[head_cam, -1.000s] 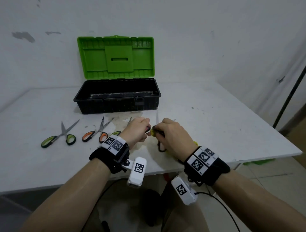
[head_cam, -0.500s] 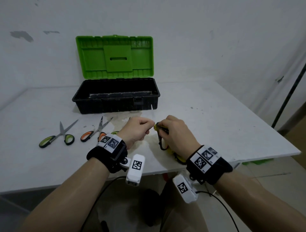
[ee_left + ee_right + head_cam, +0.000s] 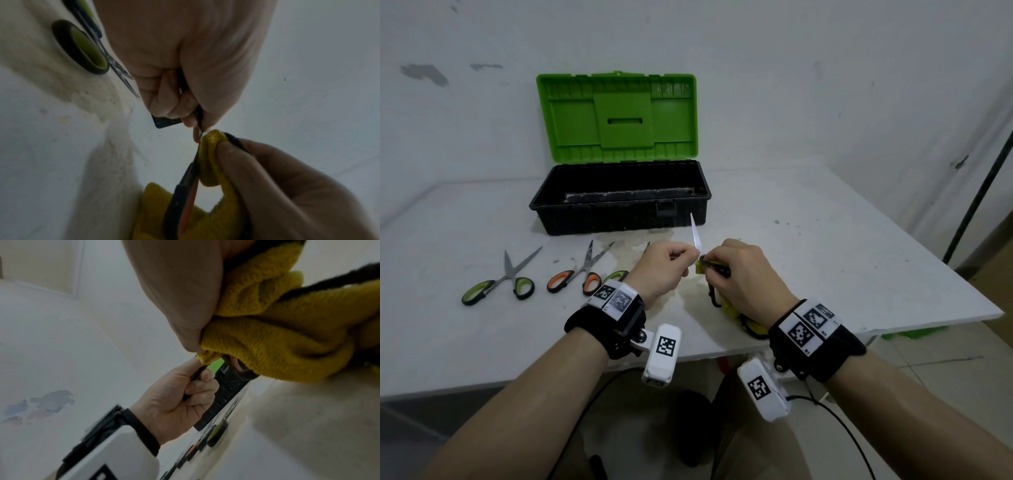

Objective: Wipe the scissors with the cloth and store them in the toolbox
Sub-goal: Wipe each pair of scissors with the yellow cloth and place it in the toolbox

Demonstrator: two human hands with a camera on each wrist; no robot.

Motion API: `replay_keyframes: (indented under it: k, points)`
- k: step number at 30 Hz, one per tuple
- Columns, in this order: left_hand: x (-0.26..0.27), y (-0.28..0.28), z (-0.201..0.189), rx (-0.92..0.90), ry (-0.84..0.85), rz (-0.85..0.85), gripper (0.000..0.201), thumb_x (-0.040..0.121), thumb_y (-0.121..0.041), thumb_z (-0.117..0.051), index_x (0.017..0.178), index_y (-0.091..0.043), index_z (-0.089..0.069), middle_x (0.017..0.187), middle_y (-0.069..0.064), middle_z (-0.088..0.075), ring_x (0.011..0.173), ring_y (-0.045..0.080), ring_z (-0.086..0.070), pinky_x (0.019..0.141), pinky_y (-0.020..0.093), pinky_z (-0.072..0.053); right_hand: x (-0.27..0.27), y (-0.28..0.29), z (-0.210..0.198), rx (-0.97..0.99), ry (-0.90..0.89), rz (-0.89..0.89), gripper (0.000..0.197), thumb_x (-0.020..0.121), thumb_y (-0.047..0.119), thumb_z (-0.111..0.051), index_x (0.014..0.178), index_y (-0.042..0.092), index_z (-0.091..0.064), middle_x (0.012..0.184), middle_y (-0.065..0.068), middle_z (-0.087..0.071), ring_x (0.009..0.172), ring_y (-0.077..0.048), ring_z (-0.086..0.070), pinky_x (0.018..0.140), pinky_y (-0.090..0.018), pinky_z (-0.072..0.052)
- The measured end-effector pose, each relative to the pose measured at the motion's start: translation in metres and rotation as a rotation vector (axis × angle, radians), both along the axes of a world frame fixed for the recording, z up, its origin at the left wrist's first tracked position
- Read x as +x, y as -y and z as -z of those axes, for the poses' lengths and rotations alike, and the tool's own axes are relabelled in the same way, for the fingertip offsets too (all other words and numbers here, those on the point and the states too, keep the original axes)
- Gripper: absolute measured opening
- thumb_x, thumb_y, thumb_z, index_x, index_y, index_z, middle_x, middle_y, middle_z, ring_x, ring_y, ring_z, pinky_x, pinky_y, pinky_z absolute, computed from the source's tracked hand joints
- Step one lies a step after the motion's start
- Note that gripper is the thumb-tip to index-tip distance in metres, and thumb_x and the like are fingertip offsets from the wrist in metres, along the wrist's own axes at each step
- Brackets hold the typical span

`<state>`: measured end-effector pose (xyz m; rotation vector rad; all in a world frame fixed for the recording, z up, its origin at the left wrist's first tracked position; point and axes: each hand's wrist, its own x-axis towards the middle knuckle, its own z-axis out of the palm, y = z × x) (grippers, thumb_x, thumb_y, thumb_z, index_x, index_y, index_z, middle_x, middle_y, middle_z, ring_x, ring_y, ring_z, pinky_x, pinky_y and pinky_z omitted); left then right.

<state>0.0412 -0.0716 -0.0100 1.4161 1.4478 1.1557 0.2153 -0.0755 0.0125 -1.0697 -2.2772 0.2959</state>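
My left hand is curled in a fist and pinches the blade of the scissors I am cleaning, thumb against forefinger; the bright blade tip stands up and away from me, rising in front of the toolbox wall. My right hand is clamped round the yellow cloth, fingers folding it over the blade just below where my left fingers grip. The two hands sit close together, nearly touching, above the near middle of the white table. In the left wrist view the dark handle of these scissors, orange inside, hangs down beside the cloth, and more cloth bunches beneath it

The black toolbox stands at the far middle of the table with its green lid tipped upright and open. Left of my hands three other pairs lie flat: green-handled scissors farthest left, orange-handled scissors next, and a second green pair mostly hidden behind my left wrist
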Motion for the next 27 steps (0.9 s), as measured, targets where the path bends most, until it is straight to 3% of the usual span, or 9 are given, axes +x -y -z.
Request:
replay_keyframes:
  k: [7, 10, 15, 19, 24, 27]
  points:
    - [-0.009, -0.001, -0.002, -0.013, 0.075, -0.057, 0.018, 0.097, -0.022, -0.061, 0.092, -0.01, -0.074, 0.063, -0.002, -0.049, 0.044, -0.001, -0.043, 0.045, 0.014, -0.035, 0.027, -0.038, -0.003, -0.023, -0.123, 0.276, 0.013, 0.091, 0.022, -0.062, 0.097, 0.016, -0.072, 0.088, 0.005, -0.057, 0.086, -0.018, -0.057, 0.079, -0.029, -0.047]
    - [-0.014, -0.005, -0.007, 0.032, 0.094, -0.13, 0.018, 0.097, -0.023, -0.061, 0.09, -0.014, -0.075, 0.062, -0.004, -0.052, 0.046, -0.002, -0.045, 0.047, 0.012, -0.037, 0.041, -0.06, -0.024, 0.012, -0.172, 0.356, 0.019, 0.092, 0.025, -0.061, 0.1, 0.012, -0.072, 0.093, -0.001, -0.064, 0.089, -0.018, -0.058, 0.078, -0.023, -0.041]
    - [-0.009, -0.013, -0.014, 0.081, 0.108, -0.174, 0.019, 0.097, -0.026, -0.06, 0.084, -0.021, -0.074, 0.063, -0.003, -0.054, 0.055, 0.008, -0.045, 0.051, 0.019, -0.036, 0.043, -0.099, -0.034, -0.024, -0.22, 0.426, 0.023, 0.091, 0.029, -0.06, 0.102, 0.011, -0.071, 0.099, -0.007, -0.069, 0.094, -0.023, -0.063, 0.085, -0.033, -0.052]
    - [-0.004, -0.016, -0.01, 0.073, 0.146, -0.186, 0.021, 0.096, -0.027, -0.06, 0.082, -0.02, -0.073, 0.064, -0.002, -0.054, 0.058, 0.012, -0.044, 0.051, 0.021, -0.035, 0.035, -0.118, -0.016, -0.119, -0.131, 0.428, 0.022, 0.093, 0.029, -0.059, 0.106, 0.014, -0.068, 0.106, -0.01, -0.065, 0.098, -0.026, -0.061, 0.083, -0.033, -0.049]
    - [-0.003, -0.019, -0.004, 0.062, 0.162, -0.192, 0.022, 0.097, -0.025, -0.058, 0.084, -0.015, -0.073, 0.065, 0.0, -0.051, 0.047, 0.001, -0.043, 0.046, 0.017, -0.034, 0.032, -0.128, 0.002, -0.211, -0.002, 0.391, 0.023, 0.096, 0.026, -0.055, 0.115, 0.015, -0.063, 0.115, -0.012, -0.057, 0.104, -0.029, -0.057, 0.081, -0.032, -0.044]
    - [-0.004, -0.019, -0.003, 0.062, 0.18, -0.185, 0.024, 0.097, -0.024, -0.058, 0.081, -0.016, -0.073, 0.065, 0.001, -0.05, 0.047, 0.004, -0.041, 0.045, 0.018, -0.032, 0.034, -0.128, 0.008, -0.26, 0.097, 0.345, 0.028, 0.094, 0.024, -0.056, 0.121, 0.017, -0.058, 0.119, -0.011, -0.058, 0.108, -0.03, -0.057, 0.09, -0.037, -0.048]
